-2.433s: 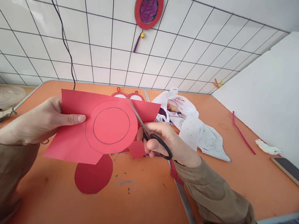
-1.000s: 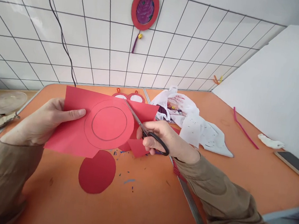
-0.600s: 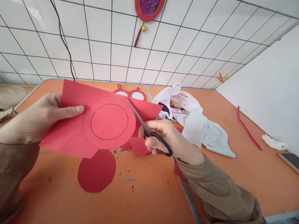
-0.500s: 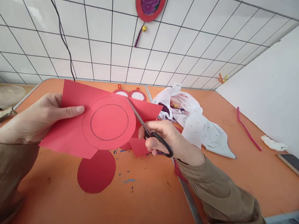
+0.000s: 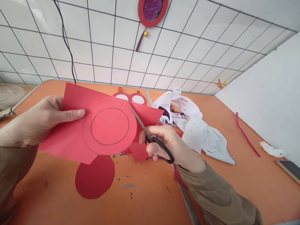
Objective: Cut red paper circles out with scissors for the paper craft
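My left hand point(image 5: 48, 121) pinches the left side of a sheet of red paper point(image 5: 73, 136), thumb on top. Two rings, one inside the other, are drawn on the sheet in thin dark line. My right hand point(image 5: 164, 143) grips black-handled scissors point(image 5: 165, 151), whose blades meet the sheet at the upper right of the outer ring. The paper's right and lower right side is cut along that ring, and a flap hangs off beyond the blades. Below the sheet a red paper disc point(image 5: 95, 178) lies on the orange table point(image 5: 127, 218), partly covered by it.
Red paper scraps point(image 5: 139, 152) and small blue bits lie under my hands. Behind are two red-rimmed round pieces point(image 5: 137, 99) and a white plastic bag point(image 5: 193, 112). A pink stick point(image 5: 247, 134) and a dark phone-like slab point(image 5: 297, 176) lie at right. A round ornament point(image 5: 142, 3) hangs on the tiled wall.
The view has tilted up slightly, so most things sit a little lower in it. Both hands keep their holds, and the scissors stay at about the same spot on the outer ring.
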{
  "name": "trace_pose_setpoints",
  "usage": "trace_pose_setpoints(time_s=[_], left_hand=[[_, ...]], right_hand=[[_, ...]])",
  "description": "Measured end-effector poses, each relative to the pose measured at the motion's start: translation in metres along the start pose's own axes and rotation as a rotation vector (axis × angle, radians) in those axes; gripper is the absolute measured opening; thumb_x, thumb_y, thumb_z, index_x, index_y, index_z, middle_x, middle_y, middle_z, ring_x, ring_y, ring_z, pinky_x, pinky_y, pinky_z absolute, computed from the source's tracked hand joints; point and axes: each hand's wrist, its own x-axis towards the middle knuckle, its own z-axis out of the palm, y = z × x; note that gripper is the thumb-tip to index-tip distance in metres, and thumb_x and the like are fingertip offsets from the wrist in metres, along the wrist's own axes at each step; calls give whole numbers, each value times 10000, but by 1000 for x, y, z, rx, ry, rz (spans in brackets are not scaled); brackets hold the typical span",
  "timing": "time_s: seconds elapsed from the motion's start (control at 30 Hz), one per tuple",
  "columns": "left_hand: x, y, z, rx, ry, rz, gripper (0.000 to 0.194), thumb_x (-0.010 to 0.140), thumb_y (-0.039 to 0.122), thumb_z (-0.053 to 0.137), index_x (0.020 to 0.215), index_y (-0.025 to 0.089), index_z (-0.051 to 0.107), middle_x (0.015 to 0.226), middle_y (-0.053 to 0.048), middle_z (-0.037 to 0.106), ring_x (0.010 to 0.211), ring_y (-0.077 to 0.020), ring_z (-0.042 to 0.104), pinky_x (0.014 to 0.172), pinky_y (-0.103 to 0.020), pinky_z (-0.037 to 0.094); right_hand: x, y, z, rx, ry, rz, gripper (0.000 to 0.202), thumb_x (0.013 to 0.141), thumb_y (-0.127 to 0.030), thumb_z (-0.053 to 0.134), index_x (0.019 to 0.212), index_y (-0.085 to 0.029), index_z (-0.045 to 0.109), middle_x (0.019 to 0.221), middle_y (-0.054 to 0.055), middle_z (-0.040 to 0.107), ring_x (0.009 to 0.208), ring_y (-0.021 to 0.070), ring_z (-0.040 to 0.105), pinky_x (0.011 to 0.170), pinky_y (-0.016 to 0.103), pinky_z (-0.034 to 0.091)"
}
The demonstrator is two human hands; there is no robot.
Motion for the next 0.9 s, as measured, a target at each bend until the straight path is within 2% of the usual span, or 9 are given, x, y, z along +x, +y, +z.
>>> trace_pose_setpoints(time_s=[0.37,0.9], left_hand=[[0,1,1,2,-7,-1,506,543,296,878,1024,203,751,875,-130,774,700,-352,733,512,-427,616],[-3,3,3,8,10,-44,478,508,322,880,950,183,764,783,-124,771,557,-337,714,433,-452,593]], right_hand=[[0,-1,0,3,5,20,456,754,-575,676,773,-133,566,568,-29,506,437,76,510,387,167,344],[-2,3,-1,-15,-12,55,473,763,-598,656,802,-135,570,574,-38,484,445,72,510,395,163,389]])
